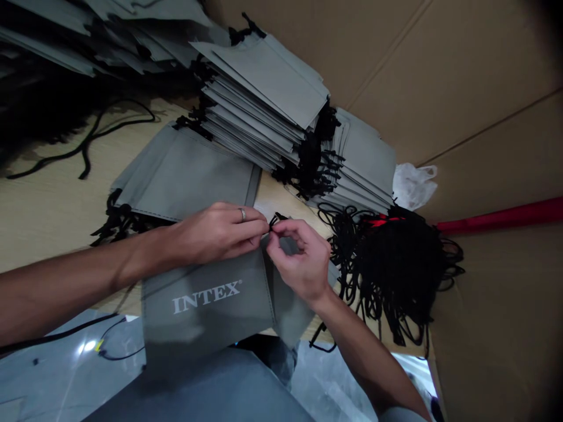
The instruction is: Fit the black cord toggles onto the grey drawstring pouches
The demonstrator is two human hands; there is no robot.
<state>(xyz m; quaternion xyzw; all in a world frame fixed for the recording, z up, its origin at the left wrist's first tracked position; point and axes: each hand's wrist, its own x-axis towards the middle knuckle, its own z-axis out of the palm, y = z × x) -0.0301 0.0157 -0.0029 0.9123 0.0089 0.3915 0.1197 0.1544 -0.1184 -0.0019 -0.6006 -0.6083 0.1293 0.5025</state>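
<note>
A grey fabric pouch (206, 305) printed "INTEX" lies in front of me at the near table edge. My left hand (215, 234), with a ring on one finger, rests on the pouch's top edge with its fingertips pinched together. My right hand (299, 258) meets it there, thumb and forefinger pinched on a short black drawstring (276, 220) at the pouch's opening. Both hands are closed around that cord end at the pouch's upper right corner.
Stacks of the same grey pouches (264, 99) stand behind, and a flat pile (185, 176) lies to the left. A tangle of black cords (396, 264) sits on the right, by a white plastic bag (413, 184) and a red tube (505, 217). Cardboard walls (461, 70) close the back and right.
</note>
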